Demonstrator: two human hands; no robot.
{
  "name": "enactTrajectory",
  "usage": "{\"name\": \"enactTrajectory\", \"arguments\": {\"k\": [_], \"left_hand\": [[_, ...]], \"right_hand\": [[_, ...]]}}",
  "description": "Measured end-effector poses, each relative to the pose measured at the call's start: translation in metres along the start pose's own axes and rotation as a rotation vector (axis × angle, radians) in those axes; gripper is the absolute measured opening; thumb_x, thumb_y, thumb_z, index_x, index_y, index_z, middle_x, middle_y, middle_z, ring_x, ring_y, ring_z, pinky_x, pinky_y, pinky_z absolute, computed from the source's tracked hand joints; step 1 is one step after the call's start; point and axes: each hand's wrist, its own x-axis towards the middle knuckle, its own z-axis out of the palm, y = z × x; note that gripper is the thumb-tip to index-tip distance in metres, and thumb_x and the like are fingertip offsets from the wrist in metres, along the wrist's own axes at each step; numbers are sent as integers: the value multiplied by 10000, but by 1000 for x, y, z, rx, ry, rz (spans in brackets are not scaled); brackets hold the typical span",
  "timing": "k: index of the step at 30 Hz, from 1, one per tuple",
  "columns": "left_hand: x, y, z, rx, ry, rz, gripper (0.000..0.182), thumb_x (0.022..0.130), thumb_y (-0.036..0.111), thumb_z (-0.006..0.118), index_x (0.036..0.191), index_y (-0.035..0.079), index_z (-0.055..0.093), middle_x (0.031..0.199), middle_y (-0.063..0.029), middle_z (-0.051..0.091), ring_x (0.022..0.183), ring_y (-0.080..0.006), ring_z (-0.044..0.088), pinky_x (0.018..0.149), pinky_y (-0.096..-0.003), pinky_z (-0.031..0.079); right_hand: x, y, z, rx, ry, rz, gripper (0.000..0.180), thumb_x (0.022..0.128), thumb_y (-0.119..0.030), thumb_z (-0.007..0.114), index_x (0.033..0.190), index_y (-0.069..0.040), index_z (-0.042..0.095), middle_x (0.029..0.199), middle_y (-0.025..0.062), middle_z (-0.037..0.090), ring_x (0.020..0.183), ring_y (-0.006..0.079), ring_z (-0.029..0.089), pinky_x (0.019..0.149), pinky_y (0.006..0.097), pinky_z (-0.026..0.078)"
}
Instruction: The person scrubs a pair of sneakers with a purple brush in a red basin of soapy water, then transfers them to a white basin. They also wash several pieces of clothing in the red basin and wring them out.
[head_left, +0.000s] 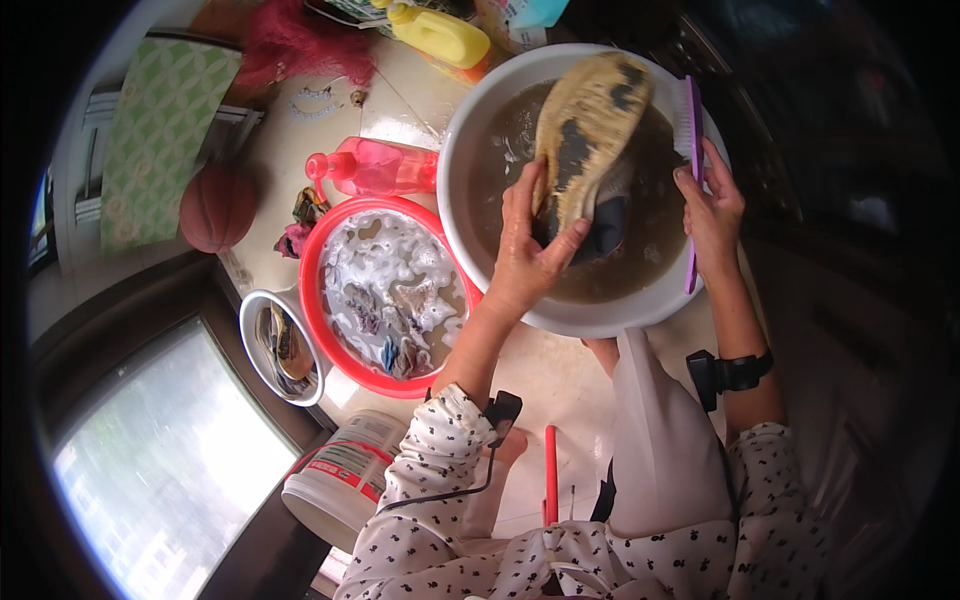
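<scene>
My left hand (529, 232) grips the heel end of a worn shoe (592, 127), its tan and black sole facing up. The shoe is held over a large white basin (457, 225) of murky brown water (495, 172). My right hand (714, 202) holds a purple scrubbing brush (695, 180) at the basin's right rim, its white bristles turned towards the shoe. Brush and shoe are apart. A dark blue part (606, 229) shows below the sole near my left fingers; whether it belongs to the same shoe, I cannot tell.
Left of the white basin stands a red basin (309, 300) with sudsy water and cloths (394, 322). Around them are a pink pump bottle (382, 165), a yellow bottle (442, 34), a small white tub (250, 330) holding shoes (289, 349), a basketball (217, 208) and a tipped plastic bucket (330, 495).
</scene>
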Motion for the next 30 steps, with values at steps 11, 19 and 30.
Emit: {"name": "enactTrajectory", "arguments": {"k": [11, 19, 30], "left_hand": [[-4, 45, -7, 769, 59, 366, 799, 719, 378, 769, 1430, 253, 427, 1285, -222, 439, 1179, -390, 439, 847, -517, 351], [-9, 51, -3, 888, 155, 501, 694, 745, 398, 739, 1360, 236, 460, 1285, -234, 500, 1198, -396, 469, 899, -621, 365], [-26, 76, -33, 955, 71, 475, 611, 813, 191, 610, 1399, 189, 436, 1271, -196, 495, 1201, -352, 476, 856, -567, 385]], "right_hand": [[24, 66, -32, -128, 39, 86, 212, 898, -93, 598, 1091, -9, 621, 707, 18, 556, 522, 85, 435, 446, 232, 320], [38, 84, -27, -95, -61, -38, 335, 813, -83, 704, 1127, 15, 637, 888, 76, 621, 714, 152, 558, 615, 296, 434], [21, 82, -26, -305, -81, -230, 463, 807, -135, 738, 1230, 3, 608, 1127, 91, 668, 950, 211, 645, 853, 342, 521]]}}
